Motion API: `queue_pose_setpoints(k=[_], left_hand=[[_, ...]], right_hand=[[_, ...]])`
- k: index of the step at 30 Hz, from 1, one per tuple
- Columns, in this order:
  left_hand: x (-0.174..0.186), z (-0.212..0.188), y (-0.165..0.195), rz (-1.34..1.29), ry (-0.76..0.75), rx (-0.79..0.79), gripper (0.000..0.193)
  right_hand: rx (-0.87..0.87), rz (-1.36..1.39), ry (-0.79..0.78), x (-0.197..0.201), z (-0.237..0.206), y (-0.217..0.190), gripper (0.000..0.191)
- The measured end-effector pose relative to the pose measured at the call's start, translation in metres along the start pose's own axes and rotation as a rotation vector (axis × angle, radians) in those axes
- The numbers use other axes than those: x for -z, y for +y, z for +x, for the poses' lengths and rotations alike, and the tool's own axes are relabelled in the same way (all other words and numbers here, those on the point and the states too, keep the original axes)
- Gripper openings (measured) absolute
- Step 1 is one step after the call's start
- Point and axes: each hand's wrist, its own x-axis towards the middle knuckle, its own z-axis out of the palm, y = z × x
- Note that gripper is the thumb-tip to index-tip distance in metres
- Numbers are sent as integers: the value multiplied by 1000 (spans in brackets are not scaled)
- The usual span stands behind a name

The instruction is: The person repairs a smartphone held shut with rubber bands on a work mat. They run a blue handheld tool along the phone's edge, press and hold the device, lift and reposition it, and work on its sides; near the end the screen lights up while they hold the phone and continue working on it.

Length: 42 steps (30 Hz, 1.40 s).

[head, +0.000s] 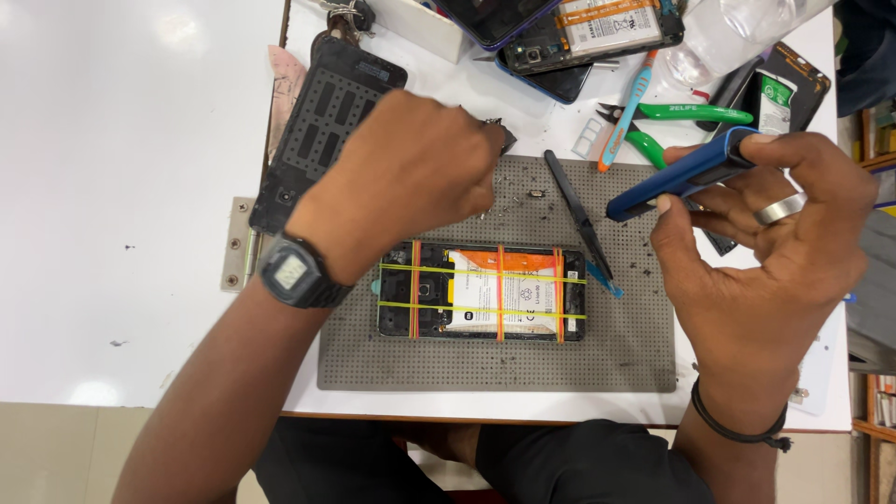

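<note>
On the grey mat [560,364], an opened phone [481,291] is lying flat, banded with yellow and orange rubber bands. Just above it, the left hand [401,177] is pinching a small dark part [504,133] between its fingers, while the right hand [765,243] is gripping a blue tool [677,177], tip aimed at that part. Steadying both wrists on the desk [121,187] would likely be helping. Inside the phone, a white label with an orange strip is showing; another white-and-orange label is lying at the top edge.
</note>
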Motion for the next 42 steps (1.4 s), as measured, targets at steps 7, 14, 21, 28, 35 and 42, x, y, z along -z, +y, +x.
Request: queue_pose_setpoints(k=[7, 14, 21, 28, 35, 42], left_hand=[[20, 0, -5, -127, -16, 22, 6], [5, 3, 2, 3, -98, 8, 12], [-4, 1, 3, -27, -85, 5, 6], [5, -1, -1, -68, -41, 19, 8], [2, 4, 2, -35, -98, 17, 8], [4, 3, 2, 111, -162, 31, 13]], right_hand=[[-13, -15, 4, 2, 0, 1, 54], [-17, 4, 8, 2, 2, 0, 52], [-8, 1, 4, 2, 2, 0, 53], [-4, -17, -3, 2, 4, -2, 51], [-1, 3, -8, 3, 4, -2, 51], [-36, 23, 5, 2, 3, -2, 50]])
